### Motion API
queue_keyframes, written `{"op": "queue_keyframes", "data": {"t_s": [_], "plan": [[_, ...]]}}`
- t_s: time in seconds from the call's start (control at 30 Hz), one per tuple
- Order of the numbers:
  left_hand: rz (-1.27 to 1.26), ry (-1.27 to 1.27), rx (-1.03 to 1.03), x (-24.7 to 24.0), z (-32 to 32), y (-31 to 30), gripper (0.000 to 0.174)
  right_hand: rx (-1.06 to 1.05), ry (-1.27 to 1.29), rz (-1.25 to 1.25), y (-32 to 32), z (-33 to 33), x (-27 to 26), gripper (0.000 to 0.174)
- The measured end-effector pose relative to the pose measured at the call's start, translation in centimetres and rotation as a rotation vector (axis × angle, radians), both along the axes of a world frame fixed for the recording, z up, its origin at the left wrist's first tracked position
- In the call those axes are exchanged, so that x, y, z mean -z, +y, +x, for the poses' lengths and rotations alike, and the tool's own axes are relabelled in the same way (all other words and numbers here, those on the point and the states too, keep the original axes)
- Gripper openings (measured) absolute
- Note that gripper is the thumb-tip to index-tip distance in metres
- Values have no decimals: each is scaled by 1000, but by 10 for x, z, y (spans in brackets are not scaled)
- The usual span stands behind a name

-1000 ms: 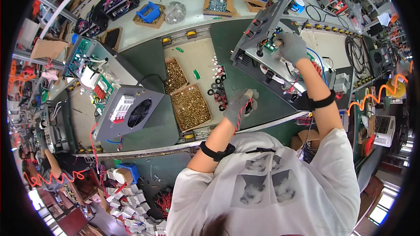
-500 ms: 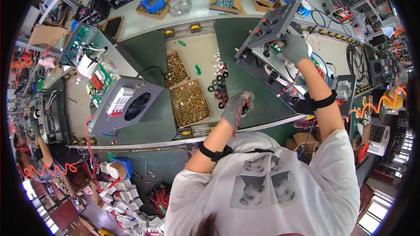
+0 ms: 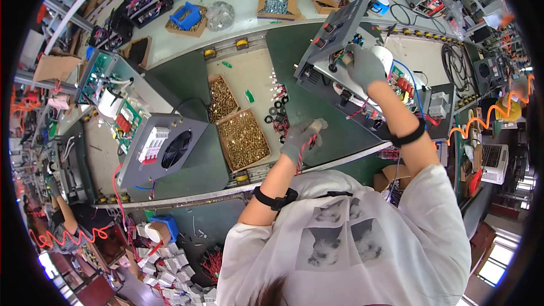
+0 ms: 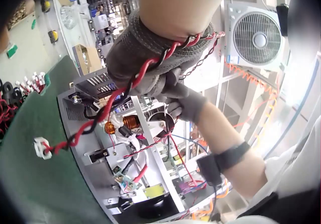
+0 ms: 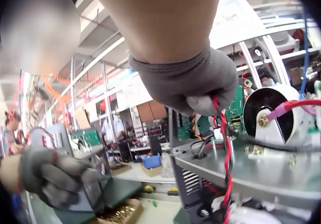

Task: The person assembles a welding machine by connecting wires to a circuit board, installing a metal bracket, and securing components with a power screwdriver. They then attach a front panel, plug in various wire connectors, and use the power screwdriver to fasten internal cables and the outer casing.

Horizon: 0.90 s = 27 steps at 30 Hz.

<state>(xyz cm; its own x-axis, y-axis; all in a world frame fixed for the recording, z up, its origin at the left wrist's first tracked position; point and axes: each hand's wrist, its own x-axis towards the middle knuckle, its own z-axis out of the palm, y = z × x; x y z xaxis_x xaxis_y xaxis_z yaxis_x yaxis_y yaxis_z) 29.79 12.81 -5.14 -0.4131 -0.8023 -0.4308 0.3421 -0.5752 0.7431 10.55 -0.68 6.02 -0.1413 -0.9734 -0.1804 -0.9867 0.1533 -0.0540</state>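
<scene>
My gloved left hand [image 3: 303, 140] is over the green work surface near its front edge, fingers curled round a red and black twisted wire [image 4: 103, 111]. One end of this wire hangs out with a white plug [image 4: 43, 147]. My gloved right hand [image 3: 366, 68] reaches into an open grey machine case [image 3: 323, 82], behind its knobbed front panel [image 3: 334, 29]. Seen from the right wrist, its fingertips pinch another red and black twisted wire [image 5: 226, 154] beside a green circuit board [image 5: 234, 103]. A white round coil [image 3: 383, 56] sits right by this hand.
Two boxes of brass fittings [image 3: 243, 139] stand left of my left hand, beside black rings and wires with white plugs [image 3: 277, 107]. Further left is a second open machine case [image 3: 156, 147] with a fan. Cardboard boxes [image 3: 276, 4] and blue trays line the back bench.
My right hand has shifted slightly toward the front panel, uncovering the white coil. The left hand stays low with its wire, turning a little. The head view has swayed.
</scene>
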Motion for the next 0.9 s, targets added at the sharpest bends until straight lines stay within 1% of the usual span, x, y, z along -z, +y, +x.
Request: {"op": "queue_keyframes", "data": {"t_s": [0.03, 0.07, 0.1, 0.13, 0.17, 0.2, 0.23, 0.27, 0.33, 0.37, 0.4, 0.43, 0.47, 0.5, 0.53, 0.6, 0.63, 0.67, 0.7, 0.73, 0.77, 0.8, 0.83, 0.87, 0.9], "plan": [[-68, -100, 102, -1, -3, -1, 39, 40, -234, -109, 22, -1, -4, 33], [-77, -98, 113, -13, -7, -1, 39, 80, -466, -218, 45, -2, -6, 36], [-129, -212, 164, -34, -12, 0, 39, 90, -462, -230, 67, -6, -7, 36], [-180, -324, 217, -45, -19, 2, 40, 230, -750, -115, 90, -13, -8, 35], [-184, -318, 232, -30, -32, 8, 40, 372, -1038, 5, 112, -21, -9, 35], [-441, -258, 176, 1, -50, 16, 40, 515, -1328, 125, 133, -26, -10, 34], [-695, -189, 119, 17, -62, 20, 39, 609, -1498, 124, 151, -24, -12, 32], [-700, -180, 142, 8, -66, 21, 39, 704, -1670, 118, 164, -19, -14, 29], [-686, -60, 631, -17, -72, 25, 34, 723, -1703, 36, 173, -17, -12, 26], [-710, -142, 707, -37, -75, 29, 25, 711, -1802, -115, 172, -17, -5, 25], [-716, -143, 736, -36, -82, 33, 25, 698, -1904, -280, 174, -21, 3, 25], [-631, -137, 705, -36, -84, 35, 23, 723, -1992, -299, 172, -23, 9, 25], [-544, -133, 672, -38, -85, 37, 23, 733, -2001, -305, 170, -26, 11, 25], [-471, -206, 652, -40, -83, 37, 23, 740, -2034, -329, 167, -28, 13, 25], [-467, -213, 662, -46, -80, 36, 23, 746, -2067, -353, 166, -29, 15, 25], [-519, -139, 502, -53, -76, 35, 24, 766, -2060, -365, 164, -29, 16, 26], [-513, -142, 509, -57, -75, 33, 24, 741, -2026, -350, 164, -26, 13, 28], [-528, -211, 514, -60, -74, 32, 24, 716, -1991, -332, 164, -25, 9, 29], [-544, -281, 516, -61, -73, 32, 24, 707, -1889, -305, 164, -27, 7, 32], [-542, -282, 518, -58, -74, 33, 24, 709, -1890, -304, 165, -26, 2, 32], [-687, -453, 407, -53, -74, 34, 25, 397, -1253, -662, 167, -24, -5, 32], [-828, -622, 289, -50, -74, 34, 25, 85, -575, -913, 168, -23, -11, 33], [-827, -621, 288, -55, -73, 32, 25, -164, -331, -784, 176, -40, -16, 37], [-789, -531, 301, -62, -69, 28, 26, -167, -330, -781, 181, -46, -20, 37], [-750, -441, 318, -66, -66, 26, 27, -280, -459, -573, 186, -50, -23, 37]]}}
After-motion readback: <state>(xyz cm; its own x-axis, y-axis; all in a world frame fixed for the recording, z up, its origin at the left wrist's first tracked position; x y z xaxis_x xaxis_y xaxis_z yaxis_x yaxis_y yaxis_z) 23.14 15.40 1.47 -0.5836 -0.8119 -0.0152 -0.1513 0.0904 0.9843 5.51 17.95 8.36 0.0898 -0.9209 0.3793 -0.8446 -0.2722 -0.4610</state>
